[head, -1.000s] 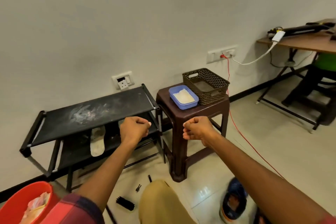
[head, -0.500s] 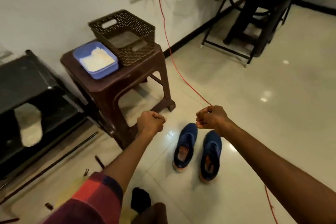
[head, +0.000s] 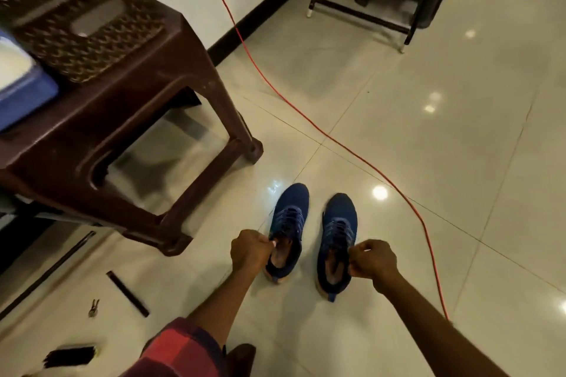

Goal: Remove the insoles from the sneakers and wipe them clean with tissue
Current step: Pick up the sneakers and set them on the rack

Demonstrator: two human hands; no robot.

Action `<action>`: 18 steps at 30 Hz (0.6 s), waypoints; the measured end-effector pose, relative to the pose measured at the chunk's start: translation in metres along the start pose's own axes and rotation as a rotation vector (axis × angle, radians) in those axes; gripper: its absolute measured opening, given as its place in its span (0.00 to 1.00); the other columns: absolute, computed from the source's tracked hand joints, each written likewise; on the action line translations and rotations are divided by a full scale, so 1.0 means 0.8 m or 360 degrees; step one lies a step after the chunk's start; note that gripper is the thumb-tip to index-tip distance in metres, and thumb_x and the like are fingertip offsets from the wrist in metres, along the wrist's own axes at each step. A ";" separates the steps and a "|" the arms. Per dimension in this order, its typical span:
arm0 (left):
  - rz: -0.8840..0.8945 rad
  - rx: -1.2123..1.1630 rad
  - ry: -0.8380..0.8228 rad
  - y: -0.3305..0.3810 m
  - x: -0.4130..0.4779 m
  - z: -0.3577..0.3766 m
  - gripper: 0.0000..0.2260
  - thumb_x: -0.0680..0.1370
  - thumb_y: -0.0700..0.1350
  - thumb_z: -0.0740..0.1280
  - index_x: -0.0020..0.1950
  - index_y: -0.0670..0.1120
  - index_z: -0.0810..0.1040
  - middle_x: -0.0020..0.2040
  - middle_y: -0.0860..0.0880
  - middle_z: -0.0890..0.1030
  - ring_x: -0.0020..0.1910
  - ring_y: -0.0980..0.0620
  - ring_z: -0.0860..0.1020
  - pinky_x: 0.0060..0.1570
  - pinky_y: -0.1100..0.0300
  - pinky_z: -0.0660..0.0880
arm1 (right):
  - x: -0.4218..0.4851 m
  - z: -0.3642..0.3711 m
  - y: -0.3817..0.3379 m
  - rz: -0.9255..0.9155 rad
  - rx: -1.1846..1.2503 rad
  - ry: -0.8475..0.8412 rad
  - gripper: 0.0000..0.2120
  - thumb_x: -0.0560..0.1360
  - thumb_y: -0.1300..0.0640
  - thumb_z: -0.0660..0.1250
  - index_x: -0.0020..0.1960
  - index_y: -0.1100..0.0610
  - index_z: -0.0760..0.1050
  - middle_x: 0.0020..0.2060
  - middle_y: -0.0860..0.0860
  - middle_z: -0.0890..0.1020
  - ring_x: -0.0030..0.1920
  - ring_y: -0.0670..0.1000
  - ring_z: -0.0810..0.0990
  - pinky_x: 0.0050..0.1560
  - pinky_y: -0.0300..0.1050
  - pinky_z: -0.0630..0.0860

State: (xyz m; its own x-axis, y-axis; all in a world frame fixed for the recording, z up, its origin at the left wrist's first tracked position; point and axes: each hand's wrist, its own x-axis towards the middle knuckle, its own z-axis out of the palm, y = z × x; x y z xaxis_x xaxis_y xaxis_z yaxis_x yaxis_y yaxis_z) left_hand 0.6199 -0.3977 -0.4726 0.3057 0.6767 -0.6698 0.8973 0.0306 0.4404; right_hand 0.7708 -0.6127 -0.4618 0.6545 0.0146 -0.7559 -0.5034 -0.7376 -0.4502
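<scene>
Fingers [head: 262,244] on both hands are curled into fists, with nothing I can see in them. Just off the brown stool's [head: 128,119] front leg the left hand [head: 250,251] is at the left sneaker's [head: 289,217] opening and the right hand [head: 372,259] at the right sneaker's [head: 340,223]. Whether they touch, I can't tell. The insoles [head: 283,255] lie inside. A red cable [head: 306,119] trails past the stool.

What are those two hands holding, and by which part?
Cannot be told: left hand and right hand are curled beside the collars of the blue sneakers, but no grip shows clearly.
</scene>
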 end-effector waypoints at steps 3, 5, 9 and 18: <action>-0.0044 0.0232 -0.0059 -0.025 0.021 0.036 0.09 0.75 0.47 0.75 0.45 0.41 0.86 0.47 0.42 0.87 0.50 0.41 0.85 0.41 0.58 0.79 | 0.037 0.026 0.050 0.0106 -0.0107 0.0081 0.12 0.70 0.54 0.73 0.40 0.64 0.81 0.29 0.57 0.85 0.32 0.56 0.85 0.37 0.47 0.83; -0.0085 0.0297 -0.0105 -0.041 0.032 0.058 0.12 0.76 0.49 0.74 0.42 0.40 0.82 0.48 0.40 0.86 0.49 0.41 0.84 0.31 0.58 0.69 | 0.057 0.048 0.080 0.0183 -0.0178 0.0099 0.18 0.68 0.48 0.73 0.40 0.65 0.80 0.30 0.57 0.84 0.32 0.56 0.84 0.33 0.47 0.82; -0.0157 0.0379 -0.0108 -0.059 0.052 0.084 0.13 0.76 0.49 0.73 0.48 0.39 0.82 0.50 0.41 0.86 0.50 0.43 0.84 0.35 0.59 0.70 | 0.076 0.081 0.107 0.0216 -0.0133 0.0098 0.23 0.71 0.43 0.71 0.48 0.64 0.74 0.37 0.58 0.84 0.27 0.55 0.83 0.20 0.38 0.72; -0.0392 0.0289 -0.0206 -0.055 0.054 0.085 0.06 0.72 0.45 0.75 0.39 0.44 0.82 0.43 0.45 0.86 0.43 0.48 0.83 0.36 0.62 0.73 | 0.043 0.100 0.124 0.0154 -0.0226 0.0127 0.07 0.76 0.57 0.65 0.42 0.61 0.72 0.36 0.55 0.79 0.38 0.57 0.77 0.36 0.46 0.74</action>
State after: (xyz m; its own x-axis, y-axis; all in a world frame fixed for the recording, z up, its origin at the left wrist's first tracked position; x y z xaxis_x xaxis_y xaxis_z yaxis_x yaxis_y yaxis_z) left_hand 0.6155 -0.4202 -0.5615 0.1000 0.5659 -0.8184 0.9878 0.0424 0.1500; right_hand 0.6978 -0.6315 -0.5705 0.6523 -0.1105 -0.7498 -0.4854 -0.8207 -0.3014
